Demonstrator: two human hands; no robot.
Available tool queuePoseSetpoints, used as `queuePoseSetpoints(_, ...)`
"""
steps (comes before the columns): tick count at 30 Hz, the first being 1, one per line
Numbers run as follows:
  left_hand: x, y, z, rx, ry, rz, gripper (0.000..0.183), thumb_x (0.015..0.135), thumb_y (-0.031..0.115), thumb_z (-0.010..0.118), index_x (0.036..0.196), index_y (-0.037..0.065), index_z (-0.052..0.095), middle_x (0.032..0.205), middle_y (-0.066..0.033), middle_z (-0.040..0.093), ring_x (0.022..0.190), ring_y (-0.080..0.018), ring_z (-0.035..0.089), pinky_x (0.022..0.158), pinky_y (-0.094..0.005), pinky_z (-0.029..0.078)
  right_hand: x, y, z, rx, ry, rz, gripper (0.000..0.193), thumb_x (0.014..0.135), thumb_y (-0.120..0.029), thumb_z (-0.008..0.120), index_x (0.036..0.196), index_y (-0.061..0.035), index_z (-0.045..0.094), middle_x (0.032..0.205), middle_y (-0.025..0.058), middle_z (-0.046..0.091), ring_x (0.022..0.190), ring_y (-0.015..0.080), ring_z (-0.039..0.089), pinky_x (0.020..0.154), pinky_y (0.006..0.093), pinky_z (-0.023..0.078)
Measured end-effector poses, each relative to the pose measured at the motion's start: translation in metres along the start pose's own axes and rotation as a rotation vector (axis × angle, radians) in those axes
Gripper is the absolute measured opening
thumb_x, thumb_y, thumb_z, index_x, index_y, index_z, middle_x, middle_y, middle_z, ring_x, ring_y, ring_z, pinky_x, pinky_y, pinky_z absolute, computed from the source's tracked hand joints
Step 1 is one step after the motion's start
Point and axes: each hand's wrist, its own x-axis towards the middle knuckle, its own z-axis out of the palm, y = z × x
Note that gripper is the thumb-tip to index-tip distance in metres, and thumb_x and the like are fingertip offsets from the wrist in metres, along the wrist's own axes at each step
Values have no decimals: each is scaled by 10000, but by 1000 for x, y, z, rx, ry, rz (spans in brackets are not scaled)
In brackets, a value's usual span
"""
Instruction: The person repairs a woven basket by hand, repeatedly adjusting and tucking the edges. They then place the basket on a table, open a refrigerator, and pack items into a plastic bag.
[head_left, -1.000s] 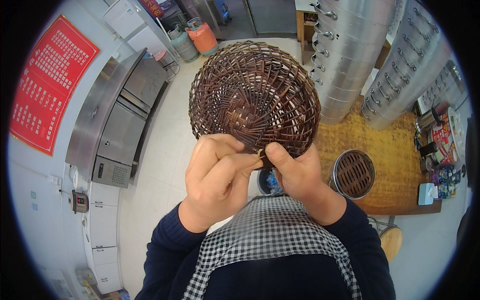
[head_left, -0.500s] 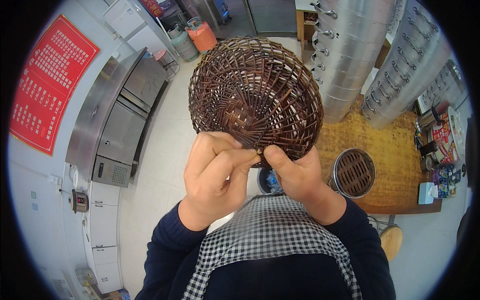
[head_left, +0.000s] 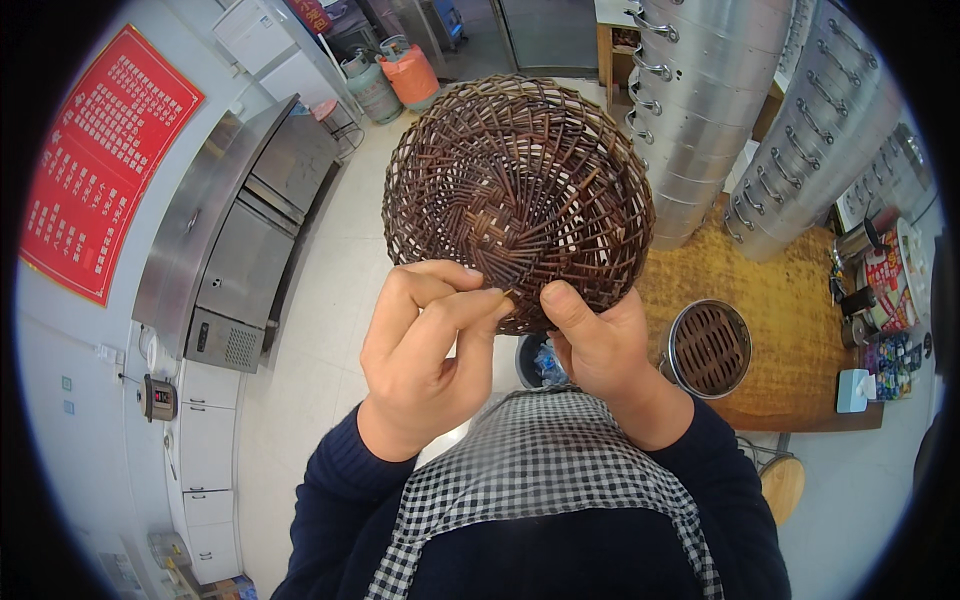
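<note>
We hold the round basket (head_left: 500, 215) just ahead, our right hand (head_left: 612, 345) gripping its near edge, while, left of this grip, our left hand (head_left: 422, 338) closely pinches a small twig (head_left: 509, 293).

Red wall poster (head_left: 110, 160): rows of pale characters and numerals, upper left
Red sign (head_left: 311, 15): few light characters, top, left of centre
Red-and-white item (head_left: 886, 285): print too small to read, right edge

Wooden table (head_left: 790, 300) — metal stacks (head_left: 710, 110), 1 slatted pot (head_left: 708, 349), blue box (head_left: 853, 390).
</note>
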Motion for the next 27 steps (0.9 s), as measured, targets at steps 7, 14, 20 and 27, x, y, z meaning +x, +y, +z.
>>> queuePoseSetpoints(7,2,4,2,42,12,-2,215,680,-139,736,848,-21,674,776,-109,563,758,-230,641,591,-274,513,-1,-1,1,7,23,2,256,987,-149,603,1166,28,648,1087,45,684,962,98,604,835,269,504)
queuePoseSetpoints(14,4,4,4,31,-22,-26,205,673,-130,727,835,-16,675,747,-103,551,743,-232,636,585,-280,506,-1,-1,2,-28,36,5,249,987,-145,601,1162,27,648,1078,39,683,958,98,601,831,265,501)
queuePoseSetpoints(20,8,-1,-5,-90,-142,-46,173,681,-112,734,806,-2,687,744,-89,553,746,-231,636,607,-291,509,0,-1,0,-13,43,33,238,986,-155,605,1129,30,652,1034,29,683,917,89,597,806,265,504)
queuePoseSetpoints(27,5,1,0,-55,-31,-84,178,692,-120,731,813,-1,678,741,-82,550,766,-231,646,625,-283,519,0,-1,0,-64,44,14,233,982,-160,612,1113,25,660,997,19,680,883,77,584,782,261,499)
